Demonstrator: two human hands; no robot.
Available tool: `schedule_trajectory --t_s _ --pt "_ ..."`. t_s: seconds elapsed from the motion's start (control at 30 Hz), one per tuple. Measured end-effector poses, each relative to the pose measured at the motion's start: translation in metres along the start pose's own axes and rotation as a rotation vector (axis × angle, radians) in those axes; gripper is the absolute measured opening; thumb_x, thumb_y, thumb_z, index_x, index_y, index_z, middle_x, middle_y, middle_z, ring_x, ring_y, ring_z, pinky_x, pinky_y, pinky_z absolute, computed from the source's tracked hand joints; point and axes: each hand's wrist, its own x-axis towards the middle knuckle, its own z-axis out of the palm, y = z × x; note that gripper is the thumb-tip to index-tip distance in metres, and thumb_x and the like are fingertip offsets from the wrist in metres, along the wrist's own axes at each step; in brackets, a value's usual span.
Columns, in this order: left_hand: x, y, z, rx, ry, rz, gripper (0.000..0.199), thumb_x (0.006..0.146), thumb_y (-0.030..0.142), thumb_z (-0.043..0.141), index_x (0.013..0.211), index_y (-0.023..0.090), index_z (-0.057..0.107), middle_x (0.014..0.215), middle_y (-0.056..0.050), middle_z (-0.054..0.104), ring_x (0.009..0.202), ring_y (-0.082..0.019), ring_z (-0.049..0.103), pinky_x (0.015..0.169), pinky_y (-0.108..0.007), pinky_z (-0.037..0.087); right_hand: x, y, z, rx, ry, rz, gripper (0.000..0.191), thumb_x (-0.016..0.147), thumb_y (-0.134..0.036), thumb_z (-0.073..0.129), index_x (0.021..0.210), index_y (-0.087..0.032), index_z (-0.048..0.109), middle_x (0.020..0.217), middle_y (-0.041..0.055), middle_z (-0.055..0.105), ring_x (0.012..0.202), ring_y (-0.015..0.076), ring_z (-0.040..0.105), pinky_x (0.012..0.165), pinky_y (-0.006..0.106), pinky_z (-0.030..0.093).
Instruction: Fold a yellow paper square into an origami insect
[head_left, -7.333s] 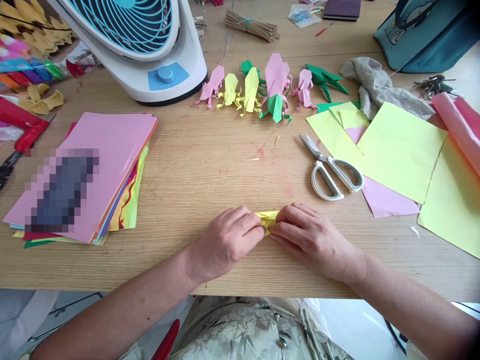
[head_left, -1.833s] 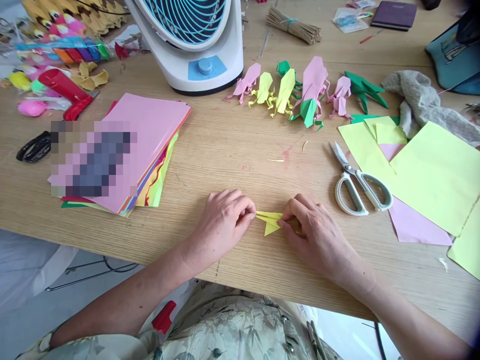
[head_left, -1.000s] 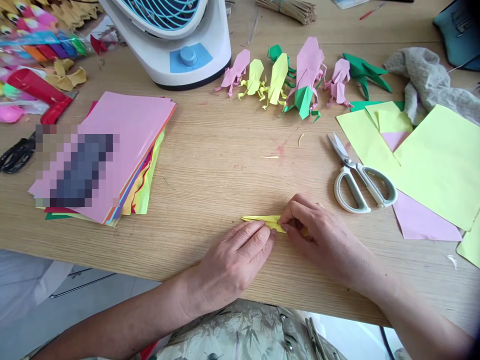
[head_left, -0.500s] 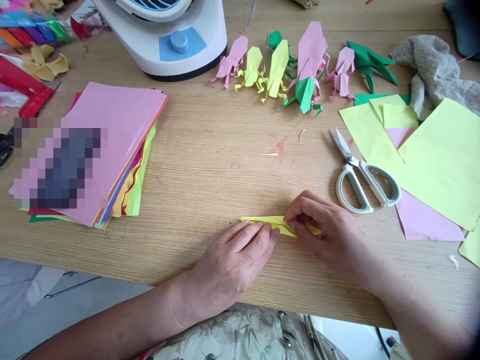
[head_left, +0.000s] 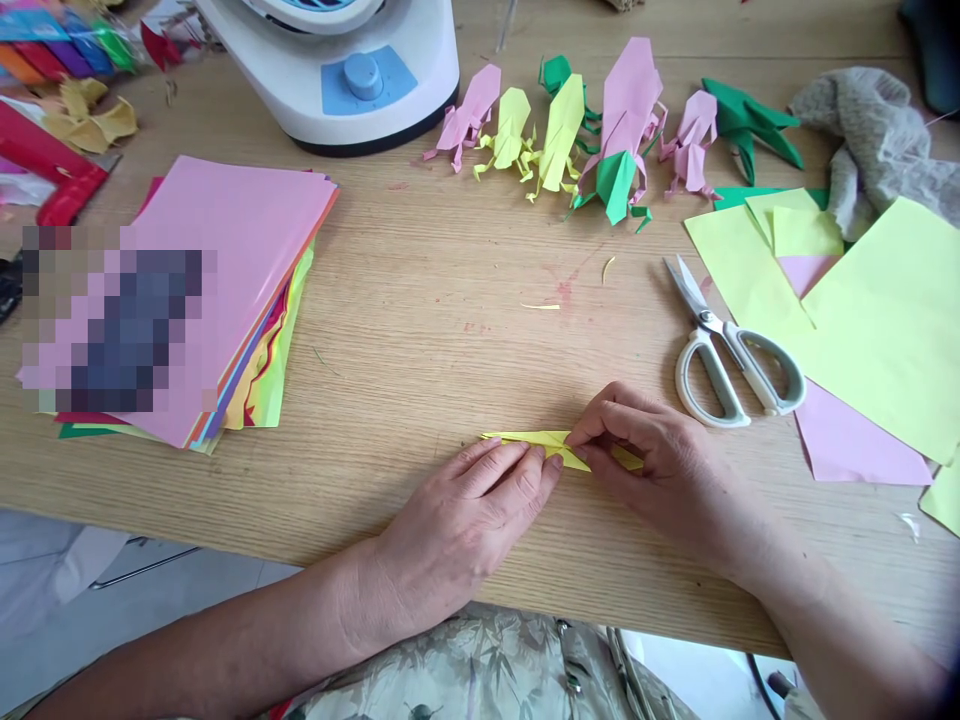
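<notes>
A narrow strip of folded yellow paper (head_left: pixel 549 439) lies on the table near its front edge, under both hands. My left hand (head_left: pixel 476 510) rests over its left part, fingers close together and pressed down on it, holding it to the table; its thumb is out of sight. At the middle of the strip, my right hand (head_left: pixel 660 470) is closed, thumb and index finger pinching a fold. Behind the right fingers, the right end of the paper shows partly. White-handled scissors (head_left: pixel 709 325) lie beyond the right hand, blades slightly apart.
Folded paper figures, such as a pink one (head_left: pixel 630 95), stand at the back beside a white appliance (head_left: pixel 375 110). At left is a stack of coloured paper (head_left: pixel 247 240), partly pixelated. Yellow sheets (head_left: pixel 885 340) and a grey cloth (head_left: pixel 877 120) lie at right.
The view has shifted very slightly. Both hands keep nearly the same place on the yellow paper, with the right fingertips a touch further left.
</notes>
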Motion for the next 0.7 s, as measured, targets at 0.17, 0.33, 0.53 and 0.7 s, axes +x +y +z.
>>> schedule_trajectory --t_s 0.17,0.33,0.53,0.7 --pt "-0.0002 -0.0012 0.0016 -0.004 -0.001 -0.003 0.041 0.101 0.011 0.028 0.133 0.008 0.053 0.125 -0.009 0.064 0.116 -0.019 0.056 0.106 -0.033 0.045 0.0010 -0.0013 0.0005 -0.018 0.016 -0.005 0.014 0.086 -0.008 0.055 0.081 -0.019 0.063 0.084 0.0016 0.056 0.064 0.0096 0.051 0.057 0.023 0.040" --pt "0.0008 0.0007 0.0003 0.007 -0.035 0.007 0.040 0.100 0.011 0.029 0.134 0.007 0.052 0.125 -0.009 0.064 0.115 -0.019 0.057 0.105 -0.033 0.046 0.0014 -0.0023 0.0011 -0.037 0.021 -0.009 0.015 0.085 -0.008 0.056 0.079 -0.019 0.063 0.082 0.0009 0.056 0.062 0.0093 0.051 0.056 0.023 0.040" --pt "0.0001 0.0001 -0.0023 -0.003 -0.043 -0.013 0.041 0.099 0.010 0.032 0.134 0.007 0.051 0.125 -0.009 0.063 0.114 -0.020 0.056 0.104 -0.034 0.046 0.0021 -0.0033 0.0003 -0.049 0.022 -0.018 0.015 0.085 -0.008 0.055 0.077 -0.019 0.061 0.082 0.0008 0.057 0.062 0.0093 0.051 0.056 0.022 0.040" --pt "-0.0013 0.0008 -0.0026 -0.051 -0.079 -0.014 0.045 0.096 0.012 0.039 0.140 0.010 0.046 0.129 -0.009 0.060 0.118 -0.021 0.053 0.106 -0.036 0.044 0.0023 -0.0019 -0.0006 -0.075 0.023 -0.050 0.014 0.085 -0.009 0.055 0.077 -0.019 0.060 0.081 0.0005 0.057 0.060 0.0090 0.049 0.055 0.022 0.039"
